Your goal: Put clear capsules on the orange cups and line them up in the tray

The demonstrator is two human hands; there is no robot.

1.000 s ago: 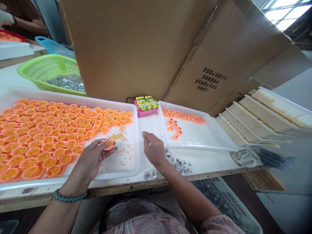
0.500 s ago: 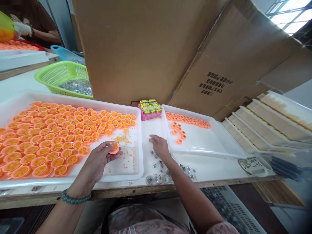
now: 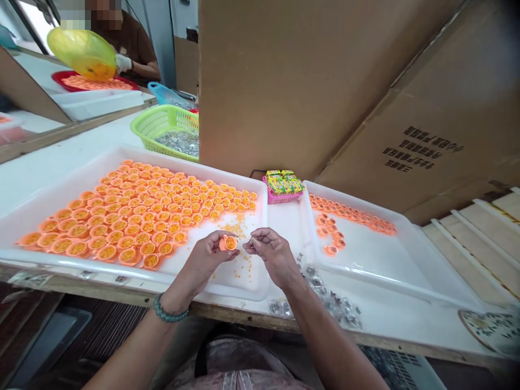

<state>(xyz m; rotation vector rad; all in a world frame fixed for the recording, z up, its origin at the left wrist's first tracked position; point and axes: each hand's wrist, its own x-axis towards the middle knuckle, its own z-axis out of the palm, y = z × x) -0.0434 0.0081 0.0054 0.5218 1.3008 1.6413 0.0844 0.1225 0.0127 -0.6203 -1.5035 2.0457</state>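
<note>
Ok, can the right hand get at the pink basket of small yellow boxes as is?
Probably yes: the pink basket stands beyond the right hand, between the two white trays, and nothing visible blocks the way. The hand looks pinched, though, perhaps on something too small to make out.

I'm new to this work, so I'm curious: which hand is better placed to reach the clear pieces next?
Probably the right hand: it is nearer the clear pieces, while the left hand is farther off, holding an orange cup.

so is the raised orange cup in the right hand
No, the left hand holds the raised orange cup.
</note>
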